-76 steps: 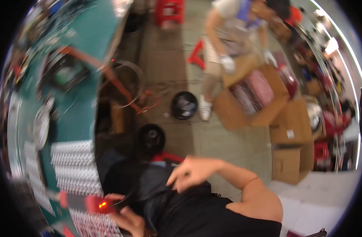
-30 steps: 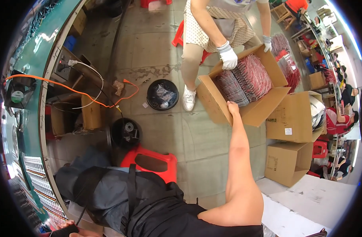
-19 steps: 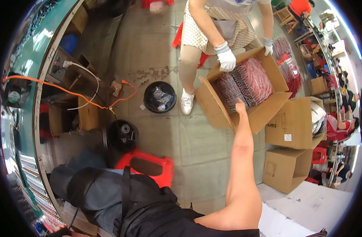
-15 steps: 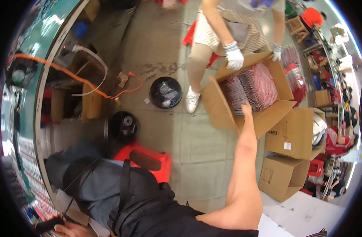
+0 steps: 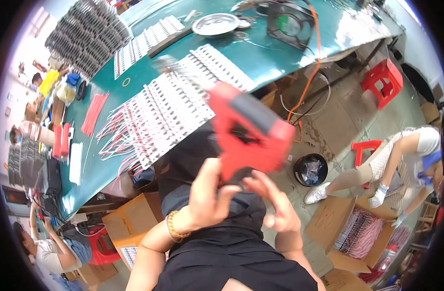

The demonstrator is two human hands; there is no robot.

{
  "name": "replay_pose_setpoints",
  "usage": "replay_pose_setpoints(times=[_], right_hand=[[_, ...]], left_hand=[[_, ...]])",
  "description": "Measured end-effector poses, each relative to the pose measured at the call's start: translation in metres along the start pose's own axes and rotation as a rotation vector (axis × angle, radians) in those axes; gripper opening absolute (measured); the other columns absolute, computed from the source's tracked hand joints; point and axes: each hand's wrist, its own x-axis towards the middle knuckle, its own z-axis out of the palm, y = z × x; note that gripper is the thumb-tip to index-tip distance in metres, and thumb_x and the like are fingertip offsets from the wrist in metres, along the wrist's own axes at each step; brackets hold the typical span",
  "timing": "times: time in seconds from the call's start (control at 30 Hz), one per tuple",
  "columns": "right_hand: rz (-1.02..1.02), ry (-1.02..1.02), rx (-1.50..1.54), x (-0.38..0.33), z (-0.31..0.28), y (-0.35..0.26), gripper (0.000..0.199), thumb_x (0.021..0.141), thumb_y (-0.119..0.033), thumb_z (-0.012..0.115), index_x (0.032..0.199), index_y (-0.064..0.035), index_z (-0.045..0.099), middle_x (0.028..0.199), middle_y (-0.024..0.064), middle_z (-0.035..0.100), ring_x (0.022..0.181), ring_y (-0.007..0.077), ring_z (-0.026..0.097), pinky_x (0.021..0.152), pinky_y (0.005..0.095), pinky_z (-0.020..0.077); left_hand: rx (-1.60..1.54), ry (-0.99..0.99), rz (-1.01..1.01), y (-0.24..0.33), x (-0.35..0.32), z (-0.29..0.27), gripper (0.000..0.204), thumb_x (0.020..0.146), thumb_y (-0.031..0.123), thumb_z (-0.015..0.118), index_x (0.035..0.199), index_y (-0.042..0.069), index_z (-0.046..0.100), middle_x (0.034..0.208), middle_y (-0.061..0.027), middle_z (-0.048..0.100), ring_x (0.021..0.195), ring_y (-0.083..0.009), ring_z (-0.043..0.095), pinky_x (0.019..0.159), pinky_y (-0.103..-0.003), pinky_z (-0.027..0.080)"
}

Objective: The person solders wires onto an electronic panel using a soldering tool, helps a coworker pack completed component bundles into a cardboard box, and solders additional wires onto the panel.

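Note:
In front of my lap is a red handheld tool (image 5: 246,131) with a dark grip strip and a framed opening. Motion blurs it, so its exact kind cannot be made out; a silvery streak lies beyond its upper end. My left hand (image 5: 207,199) is closed at its lower end, thumb and fingers by the dark base. Close beside that base, my right hand (image 5: 280,208) has its fingers apart and slightly bent. Beyond the tool, white strips with dark parts (image 5: 178,97) lie in rows on the green table (image 5: 98,160), red and white wires (image 5: 122,131) trailing from one end.
On the table are a stack of grey strips (image 5: 86,39), red wires (image 5: 95,114), a metal dish (image 5: 214,24) and a fan (image 5: 290,26). A black bucket (image 5: 310,169) stands on the floor. At right, a co-worker's gloved hand (image 5: 378,196) is by an open carton (image 5: 323,218) of wired strips.
My view has swung from the floor and carton to the green table. My right hand has left the carton; both hands are now before my lap, with the red tool in view.

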Motion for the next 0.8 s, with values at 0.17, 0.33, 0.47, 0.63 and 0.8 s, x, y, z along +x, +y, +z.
replay_pose_setpoints(times=[0.17, 0.33, 0.47, 0.63, 0.8], right_hand=[[-0.098, 0.293, 0.273, 0.095, 0.054, -0.033, 0.082, 0.086, -0.055, 0.056, 0.134, 0.0071, 0.032, 0.119, 0.0215, 0.058, 0.111, 0.0271, 0.056, 0.098, 0.0392, 0.0404], [-0.106, 0.501, 0.493, 0.14, 0.078, -0.019, 0.061, 0.089, -0.033, 0.055, 0.127, 0.0097, 0.035, 0.086, 0.0178, 0.064, 0.087, 0.0299, 0.062, 0.085, 0.0434, 0.0481], [-0.159, 0.582, 0.386, 0.167, 0.073, -0.004, 0.057, 0.082, -0.022, 0.053, 0.125, 0.012, 0.036, 0.077, 0.0163, 0.061, 0.078, 0.0308, 0.06, 0.086, 0.0483, 0.0458], [-0.164, 0.559, 0.16, 0.169, 0.076, 0.001, 0.061, 0.081, -0.021, 0.048, 0.131, 0.0107, 0.032, 0.083, 0.0159, 0.057, 0.089, 0.0281, 0.055, 0.092, 0.0414, 0.0407], [-0.138, 0.539, 0.194, 0.157, 0.062, -0.002, 0.056, 0.09, -0.021, 0.041, 0.135, 0.0105, 0.029, 0.097, 0.0181, 0.057, 0.098, 0.0284, 0.053, 0.095, 0.0401, 0.0399]], left_hand=[[-0.023, -0.07, 0.151, -0.007, 0.023, -0.022, 0.05, 0.074, 0.008, 0.071, 0.118, -0.005, 0.049, 0.098, -0.0189, 0.055, 0.083, -0.0345, 0.053, 0.074, -0.04, 0.043], [0.164, -0.146, 0.113, -0.032, 0.036, -0.081, 0.045, 0.073, 0.025, 0.073, 0.108, 0.001, 0.06, 0.101, -0.0115, 0.056, 0.093, -0.0307, 0.055, 0.085, -0.041, 0.042], [0.612, -0.054, -0.063, -0.062, 0.038, -0.145, 0.05, 0.07, 0.03, 0.075, 0.114, 0.01, 0.061, 0.123, -0.0138, 0.053, 0.119, -0.0359, 0.047, 0.102, -0.054, 0.031], [0.395, -0.064, -0.138, -0.071, 0.006, -0.195, 0.044, 0.073, 0.017, 0.074, 0.114, 0.008, 0.062, 0.129, -0.0152, 0.052, 0.122, -0.0344, 0.046, 0.102, -0.054, 0.033], [0.851, 0.128, -0.344, -0.11, -0.015, -0.292, 0.016, 0.073, -0.002, 0.059, 0.089, 0.001, 0.058, 0.099, -0.0137, 0.057, 0.093, -0.033, 0.055, 0.083, -0.043, 0.044]])
